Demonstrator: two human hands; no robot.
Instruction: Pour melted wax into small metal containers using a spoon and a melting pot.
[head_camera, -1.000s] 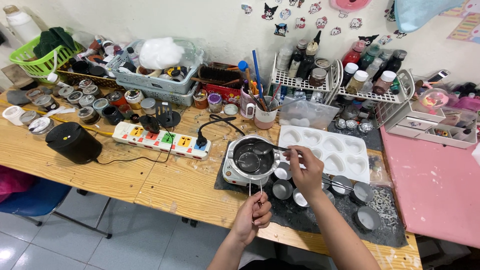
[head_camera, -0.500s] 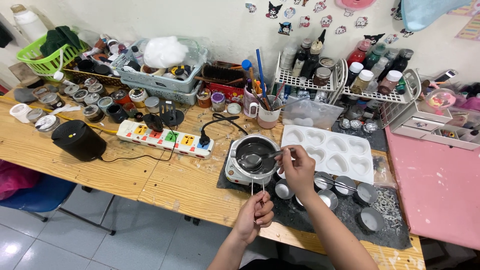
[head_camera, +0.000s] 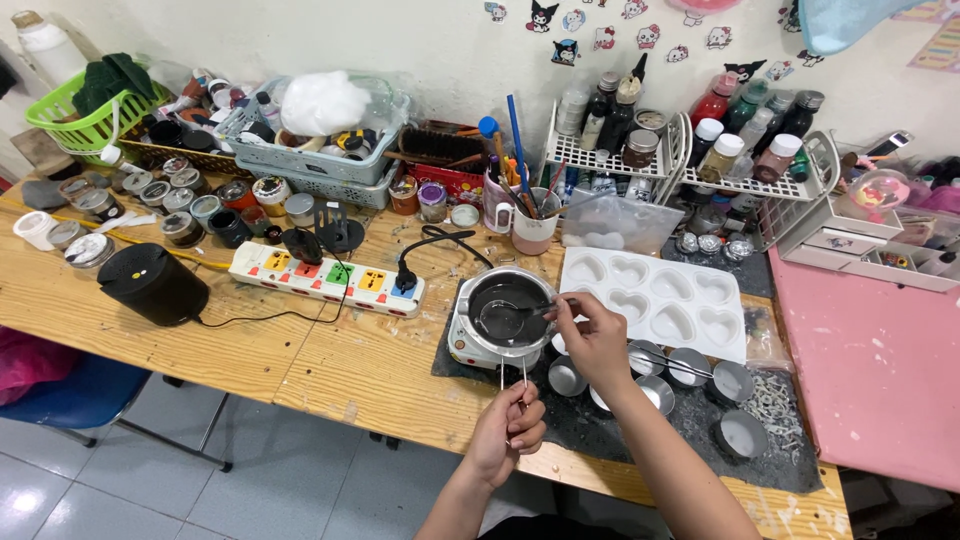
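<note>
I see the wooden table (head_camera: 200, 340) bearing a dark mat (head_camera: 620, 430), on which the white heart-shaped mould (head_camera: 655, 300) lies just right of the small metal melting pot (head_camera: 505, 312). Against a second ago, the view has barely shifted; my right hand (head_camera: 598, 345) has drawn slightly nearer, lowering the spoon (head_camera: 505, 320), which it grips by the handle, so that its bowl now sits inside the pot. My left hand (head_camera: 512, 430), below the pot at the table edge, stays pinched on two thin white wicks (head_camera: 513, 375) standing upright.
</note>
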